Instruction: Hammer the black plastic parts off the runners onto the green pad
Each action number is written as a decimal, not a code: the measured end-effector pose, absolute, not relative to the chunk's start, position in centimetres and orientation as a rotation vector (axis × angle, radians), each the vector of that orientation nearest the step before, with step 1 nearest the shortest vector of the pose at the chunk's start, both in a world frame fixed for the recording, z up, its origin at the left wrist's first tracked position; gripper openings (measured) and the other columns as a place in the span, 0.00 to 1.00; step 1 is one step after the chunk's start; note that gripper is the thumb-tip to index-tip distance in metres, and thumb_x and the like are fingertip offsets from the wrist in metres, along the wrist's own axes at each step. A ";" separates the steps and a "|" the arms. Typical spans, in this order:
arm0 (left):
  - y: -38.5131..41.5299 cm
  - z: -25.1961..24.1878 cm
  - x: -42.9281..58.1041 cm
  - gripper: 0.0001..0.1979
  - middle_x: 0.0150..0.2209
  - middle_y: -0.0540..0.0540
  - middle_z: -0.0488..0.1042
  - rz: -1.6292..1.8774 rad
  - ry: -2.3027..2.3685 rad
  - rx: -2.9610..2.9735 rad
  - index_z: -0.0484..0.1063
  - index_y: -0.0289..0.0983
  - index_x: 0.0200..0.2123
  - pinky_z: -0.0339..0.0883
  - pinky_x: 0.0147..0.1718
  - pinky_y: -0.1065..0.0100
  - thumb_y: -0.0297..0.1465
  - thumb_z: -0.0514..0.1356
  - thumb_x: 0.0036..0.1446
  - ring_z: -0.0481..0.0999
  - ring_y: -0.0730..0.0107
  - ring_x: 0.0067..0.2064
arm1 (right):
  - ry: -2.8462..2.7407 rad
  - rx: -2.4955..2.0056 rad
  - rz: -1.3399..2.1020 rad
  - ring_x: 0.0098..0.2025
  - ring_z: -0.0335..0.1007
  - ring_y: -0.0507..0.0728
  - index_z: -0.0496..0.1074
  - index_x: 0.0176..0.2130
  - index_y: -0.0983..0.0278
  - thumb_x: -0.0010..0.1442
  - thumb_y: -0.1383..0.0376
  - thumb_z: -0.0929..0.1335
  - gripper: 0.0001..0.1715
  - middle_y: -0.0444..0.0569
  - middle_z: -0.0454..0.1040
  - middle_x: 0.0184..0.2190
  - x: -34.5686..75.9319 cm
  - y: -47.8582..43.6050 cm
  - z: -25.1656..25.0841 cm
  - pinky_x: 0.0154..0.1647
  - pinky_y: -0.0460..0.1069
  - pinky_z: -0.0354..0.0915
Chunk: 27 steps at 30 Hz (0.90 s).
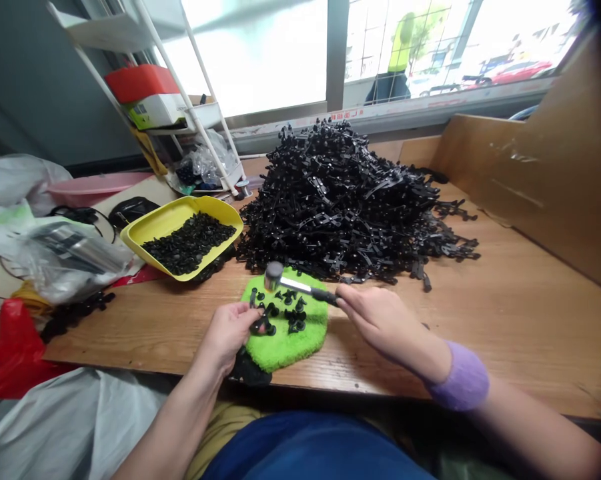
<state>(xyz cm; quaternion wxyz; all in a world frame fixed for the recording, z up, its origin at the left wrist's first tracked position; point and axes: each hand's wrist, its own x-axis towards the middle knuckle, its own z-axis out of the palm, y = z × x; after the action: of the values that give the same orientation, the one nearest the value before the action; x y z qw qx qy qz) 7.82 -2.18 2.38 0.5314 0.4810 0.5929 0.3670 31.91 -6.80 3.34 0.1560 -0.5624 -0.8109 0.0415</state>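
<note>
My right hand [363,310] is closed round the black grip of a small mallet [296,285]. The mallet's dark cylindrical head is over the upper left of a fluffy green cloth [293,350]. At the cloth's left side my left hand [234,327] pinches a small black plastic part [261,322] between thumb and fingers; its exact kind is not clear. Several more small black parts [297,322] with round ends lie on the cloth, to the right of my left fingers and below the mallet.
A large heap of black plastic pieces [340,207] rises behind the cloth. A yellow scoop-shaped tray [215,205] with small black parts stands left of it. A white rack [200,123], bagged items and a red bag [15,340] are at the left. A brown board [545,180] borders the right.
</note>
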 end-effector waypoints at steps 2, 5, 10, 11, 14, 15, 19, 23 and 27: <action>-2.1 2.4 7.8 0.08 0.15 0.49 0.70 0.861 1.422 1.158 0.68 0.31 0.21 0.37 0.12 0.77 0.31 0.61 0.42 0.51 0.86 0.13 | -2.324 -1.603 0.120 0.22 0.59 0.53 0.61 0.32 0.64 0.67 0.63 0.54 0.15 0.45 0.65 0.23 31.9 -6.8 3.4 0.23 0.47 0.46; -1.8 2.5 7.6 0.09 0.15 0.48 0.70 0.829 1.419 1.183 0.67 0.31 0.20 0.36 0.13 0.77 0.32 0.60 0.43 0.50 0.86 0.12 | -2.391 -1.642 0.098 0.21 0.58 0.53 0.62 0.30 0.63 0.66 0.62 0.56 0.15 0.45 0.64 0.21 31.8 -6.7 3.6 0.22 0.47 0.45; -1.5 2.3 7.3 0.09 0.15 0.48 0.70 0.791 1.441 1.193 0.67 0.31 0.20 0.36 0.13 0.77 0.32 0.60 0.43 0.51 0.86 0.13 | -2.322 -1.617 0.182 0.22 0.59 0.52 0.62 0.30 0.64 0.68 0.62 0.53 0.17 0.45 0.65 0.22 31.7 -6.4 3.6 0.23 0.46 0.48; -1.5 2.3 7.2 0.10 0.15 0.48 0.69 0.784 1.444 1.192 0.67 0.31 0.19 0.36 0.13 0.77 0.32 0.61 0.42 0.51 0.86 0.13 | -2.359 -1.630 0.171 0.22 0.59 0.52 0.62 0.30 0.64 0.67 0.62 0.54 0.17 0.45 0.65 0.22 31.7 -6.4 3.5 0.23 0.47 0.47; -1.4 2.3 7.3 0.11 0.14 0.48 0.69 0.770 1.434 1.180 0.66 0.32 0.18 0.36 0.13 0.77 0.33 0.61 0.42 0.51 0.85 0.13 | -2.401 -1.662 0.069 0.23 0.60 0.54 0.63 0.29 0.64 0.66 0.63 0.56 0.16 0.46 0.66 0.23 31.6 -6.4 3.0 0.23 0.48 0.46; -1.4 2.4 7.3 0.10 0.14 0.48 0.69 0.771 1.431 1.171 0.67 0.32 0.18 0.36 0.13 0.77 0.33 0.62 0.41 0.52 0.85 0.13 | -2.396 -1.653 0.052 0.23 0.60 0.54 0.63 0.30 0.64 0.66 0.63 0.56 0.16 0.47 0.67 0.23 31.6 -6.5 2.9 0.23 0.48 0.45; -1.7 2.5 7.4 0.08 0.15 0.49 0.69 0.805 1.398 1.137 0.69 0.31 0.20 0.41 0.13 0.78 0.31 0.63 0.41 0.56 0.84 0.14 | -2.415 -1.620 0.098 0.22 0.60 0.53 0.64 0.30 0.64 0.66 0.63 0.56 0.16 0.46 0.66 0.22 31.6 -6.5 2.5 0.22 0.48 0.46; -2.4 2.3 7.0 0.11 0.22 0.48 0.73 0.896 1.291 1.049 0.72 0.31 0.26 0.54 0.18 0.80 0.32 0.66 0.39 0.66 0.81 0.20 | -2.197 -1.538 0.360 0.26 0.62 0.53 0.65 0.31 0.65 0.67 0.63 0.55 0.17 0.46 0.68 0.26 32.3 -5.9 2.4 0.26 0.46 0.52; -2.5 2.3 6.6 0.11 0.24 0.49 0.73 0.897 1.213 1.027 0.73 0.31 0.27 0.57 0.20 0.80 0.32 0.67 0.40 0.66 0.82 0.22 | -2.047 -1.468 0.519 0.26 0.62 0.53 0.62 0.29 0.64 0.68 0.62 0.54 0.19 0.45 0.67 0.25 33.0 -5.5 2.3 0.29 0.47 0.56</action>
<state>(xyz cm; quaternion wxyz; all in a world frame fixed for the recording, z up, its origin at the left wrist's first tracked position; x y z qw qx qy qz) 6.57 -2.53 2.26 0.6118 0.4452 0.5257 0.3888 33.03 -5.52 2.33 0.2810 -0.5477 -0.7639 0.1936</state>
